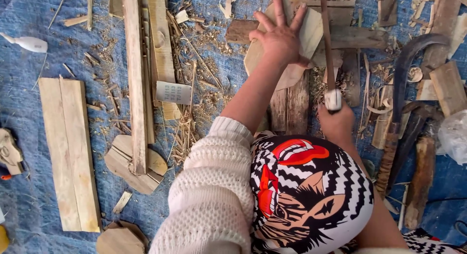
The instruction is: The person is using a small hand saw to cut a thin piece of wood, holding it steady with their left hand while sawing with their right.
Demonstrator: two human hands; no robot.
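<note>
Here, left hand (279,37) flat on wood piece (311,33).

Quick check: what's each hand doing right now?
Left hand: open, pressed flat on a thin wood piece.
Right hand: closed around a long tool's handle.

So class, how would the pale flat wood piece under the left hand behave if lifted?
The wood piece looks thin and flat, so probably light and stiff. It likely won't roll. The left hand pressing it down suggests it could slide on the boards beneath.

Pale, matt raw wood piece (301,45), rough planks (68,152), dry shavings (194,113), on woven blue tarp (24,103).
</note>
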